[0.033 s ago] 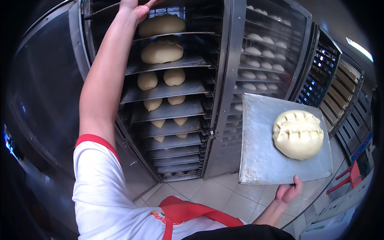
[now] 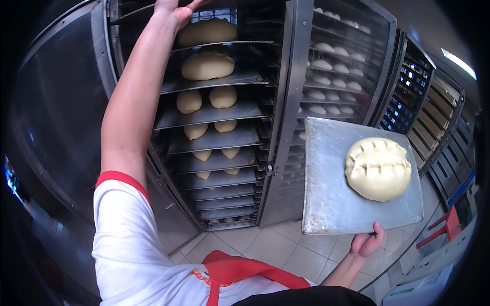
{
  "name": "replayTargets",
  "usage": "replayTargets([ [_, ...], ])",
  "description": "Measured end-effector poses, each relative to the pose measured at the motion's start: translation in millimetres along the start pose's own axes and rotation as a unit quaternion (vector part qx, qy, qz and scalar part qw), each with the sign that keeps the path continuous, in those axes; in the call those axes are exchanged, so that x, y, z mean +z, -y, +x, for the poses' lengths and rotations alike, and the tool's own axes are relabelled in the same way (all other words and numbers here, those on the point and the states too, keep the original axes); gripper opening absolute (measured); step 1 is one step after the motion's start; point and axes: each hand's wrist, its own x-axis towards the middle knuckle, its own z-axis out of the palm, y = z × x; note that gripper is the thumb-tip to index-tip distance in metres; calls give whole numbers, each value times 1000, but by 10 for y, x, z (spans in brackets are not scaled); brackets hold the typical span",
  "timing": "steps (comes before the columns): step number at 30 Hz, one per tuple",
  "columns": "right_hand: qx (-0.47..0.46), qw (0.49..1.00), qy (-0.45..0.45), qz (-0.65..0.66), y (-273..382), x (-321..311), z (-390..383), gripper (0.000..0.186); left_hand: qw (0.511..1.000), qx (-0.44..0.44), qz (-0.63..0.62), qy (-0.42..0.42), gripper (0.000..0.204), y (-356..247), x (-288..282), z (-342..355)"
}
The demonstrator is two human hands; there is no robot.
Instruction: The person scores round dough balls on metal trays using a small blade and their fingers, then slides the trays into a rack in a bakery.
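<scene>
My right hand (image 2: 367, 241) grips the near edge of a square metal baking tray (image 2: 329, 188), fingers beneath it. On the tray, right of its middle, sits a large pale dough loaf (image 2: 377, 178) with two crimped ridges along its top. My left hand (image 2: 175, 14) is raised to the top of a tall metal rack cabinet (image 2: 288, 102). One of its digits stretches out to the right; the other fingertips are cut off by the picture's upper edge. Just below it, a big dough loaf (image 2: 209, 31) and another loaf (image 2: 208, 66) rest on the upper shelves.
Lower shelves carry trays with pairs of smaller dough pieces (image 2: 223, 97). A glass door (image 2: 337, 76) stands to the right, with rows of pale buns behind it. Farther right are more racks (image 2: 436, 109) and a red stool (image 2: 449, 224). The floor is tiled (image 2: 280, 250).
The baking tray with the crimped loaf has shifted very slightly left and up. My left hand stays at the top of the cabinet.
</scene>
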Motion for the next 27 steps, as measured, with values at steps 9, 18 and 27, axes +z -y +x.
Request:
replayTargets([
  [9,54,984,166,33,92,686,-119,55,990,113,10,-85,48,-290,1359,-2121],
  [18,152,928,289,177,-509,2778,-229,42,995,77,47,-32,53,-1492,2086,-3812],
  [27,88,902,356,228,-824,4703,-249,35,982,114,147,-16,62,-2997,1478,-5045],
])
